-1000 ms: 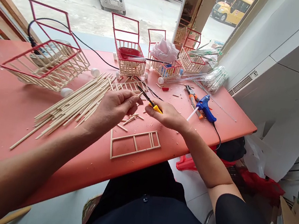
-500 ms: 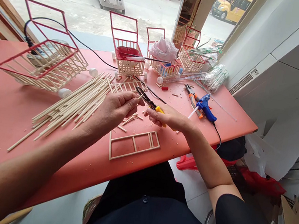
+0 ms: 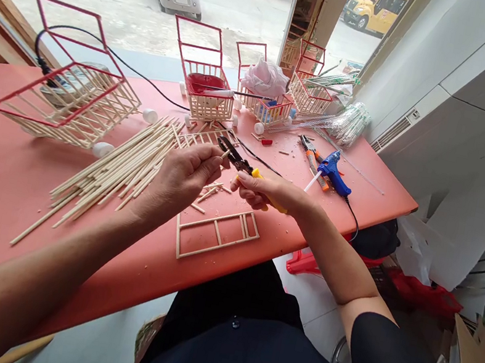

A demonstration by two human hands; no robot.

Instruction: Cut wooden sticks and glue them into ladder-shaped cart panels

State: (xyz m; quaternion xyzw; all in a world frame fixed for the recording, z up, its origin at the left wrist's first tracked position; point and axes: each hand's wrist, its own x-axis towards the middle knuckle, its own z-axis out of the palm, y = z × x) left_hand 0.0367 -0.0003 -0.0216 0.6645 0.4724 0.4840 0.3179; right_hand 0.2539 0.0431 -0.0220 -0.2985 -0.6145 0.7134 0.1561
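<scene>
My left hand [image 3: 192, 169] pinches a short wooden stick [image 3: 225, 154], whose end shows just above the fingertips. My right hand [image 3: 266, 191] is closed round the yellow handles of a pair of pliers [image 3: 237, 159] with dark jaws. The jaws reach left to the stick at my left fingers; whether they bite on it I cannot tell. Below both hands lies a flat ladder-like frame [image 3: 216, 236] of glued sticks. Short cut pieces [image 3: 208, 193] are scattered behind it. A heap of long wooden sticks [image 3: 121, 163] lies left, partly behind my left hand.
Small stick-built carts with red trim [image 3: 70, 95] stand along the back of the pink table [image 3: 113, 274]. A blue glue gun [image 3: 335, 174] and orange-handled pliers [image 3: 314, 160] lie at the right. Clear glue sticks [image 3: 351, 124] are bundled behind. A dark cable [image 3: 146, 86] crosses the back.
The pliers' yellow handles show more below my right hand now, and its fingers have shifted slightly. Both hands stay in nearly the same place; the whole view has drifted a little.
</scene>
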